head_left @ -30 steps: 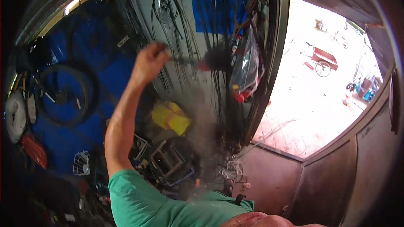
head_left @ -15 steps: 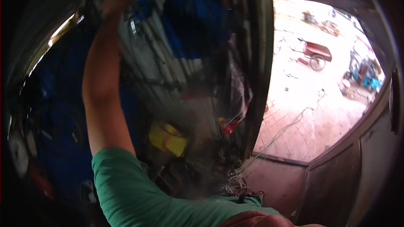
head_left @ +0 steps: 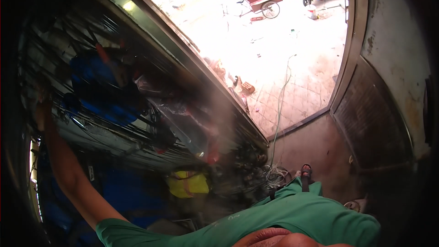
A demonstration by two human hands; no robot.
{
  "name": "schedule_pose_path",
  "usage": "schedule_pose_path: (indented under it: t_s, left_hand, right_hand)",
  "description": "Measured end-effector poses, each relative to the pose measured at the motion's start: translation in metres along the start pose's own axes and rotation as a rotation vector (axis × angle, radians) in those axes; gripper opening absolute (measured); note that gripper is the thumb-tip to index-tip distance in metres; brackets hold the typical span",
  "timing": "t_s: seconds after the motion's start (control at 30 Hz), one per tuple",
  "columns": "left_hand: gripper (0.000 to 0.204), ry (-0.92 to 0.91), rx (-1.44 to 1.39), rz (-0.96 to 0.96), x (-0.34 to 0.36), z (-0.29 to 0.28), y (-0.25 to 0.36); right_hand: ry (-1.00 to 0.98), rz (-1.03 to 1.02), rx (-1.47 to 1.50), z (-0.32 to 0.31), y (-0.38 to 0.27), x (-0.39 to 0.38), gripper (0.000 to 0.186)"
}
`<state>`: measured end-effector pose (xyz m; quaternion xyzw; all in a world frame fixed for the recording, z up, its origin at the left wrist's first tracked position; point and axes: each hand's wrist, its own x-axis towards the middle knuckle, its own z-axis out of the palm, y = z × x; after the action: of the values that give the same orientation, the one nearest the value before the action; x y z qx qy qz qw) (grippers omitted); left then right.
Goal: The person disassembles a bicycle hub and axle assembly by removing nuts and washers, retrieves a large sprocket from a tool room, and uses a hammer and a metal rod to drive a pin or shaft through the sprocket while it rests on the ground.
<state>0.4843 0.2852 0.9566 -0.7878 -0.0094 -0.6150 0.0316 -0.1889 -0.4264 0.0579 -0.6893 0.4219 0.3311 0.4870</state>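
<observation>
Black strips (head_left: 73,39) hang on the left, with the left hand (head_left: 42,103) stretched out by them, too blurry to tell if it's gripping. Right hand's out of sight. Reach looks done, I'd say; no strip's visibly down, so handling's left.

Doorway (head_left: 274,45) glaring white; indoors dim (left side blurred).
</observation>
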Motion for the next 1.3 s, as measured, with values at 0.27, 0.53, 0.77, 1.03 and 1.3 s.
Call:
schedule_pose_path:
  t_s: [0.27,0.53,0.77,1.03,1.3]
  left_hand:
    - [0.053,-0.047,0.027,-0.018,-0.01,0.014,-0.043]
    - [0.058,-0.065,0.038,0.034,-0.046,0.022,-0.074]
    - [0.054,-0.073,0.047,0.421,-0.314,-0.109,0.059]
    - [0.031,-1.46,-0.215,-0.911,-0.808,-0.156,0.063]
    - [0.023,-2.101,-0.374,-1.251,-0.976,-0.225,0.288]
  right_hand:
    - [0.019,0.136,0.106,0.012,0.064,-0.017,0.026]
    - [0.037,0.277,0.233,0.019,0.128,-0.048,0.026]
    - [0.044,0.369,0.31,-0.01,0.155,-0.059,0.026]
    - [-0.024,0.416,0.386,-0.09,0.141,0.008,0.026]
    - [-0.087,0.42,0.363,-0.214,0.1,0.087,0.026]
